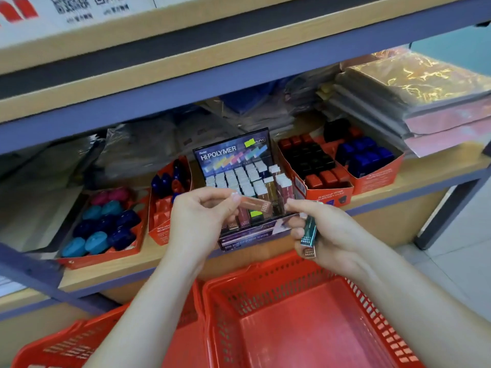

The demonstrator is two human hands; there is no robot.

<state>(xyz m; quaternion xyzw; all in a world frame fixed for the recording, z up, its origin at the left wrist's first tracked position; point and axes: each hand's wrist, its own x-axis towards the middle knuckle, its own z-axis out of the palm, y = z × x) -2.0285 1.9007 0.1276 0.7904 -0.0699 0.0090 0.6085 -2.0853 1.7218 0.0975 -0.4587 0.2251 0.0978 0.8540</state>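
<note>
Head view is showing the left hand (202,216) pinching a slim metallic-pink sleeved eraser (255,204) at frame centre, in front of the black HI-POLYMER display box (233,152). The right hand (326,235) is gripping a teal metallic eraser (309,232). A firm pinch directly over the red plastic basket (265,296) at lower right is probably serving best here.

A light wooden shelf board (425,176) on a blue-grey metal frame carries a black cardboard display box of erasers (233,152) at its middle. Left of it stand two orange cardboard trays (106,253) of round sharpeners, right of it two more (329,191). Grey plastic-wrapped packets (138,147) lie far behind, shiny gold sheets (414,75) stacked far right
</note>
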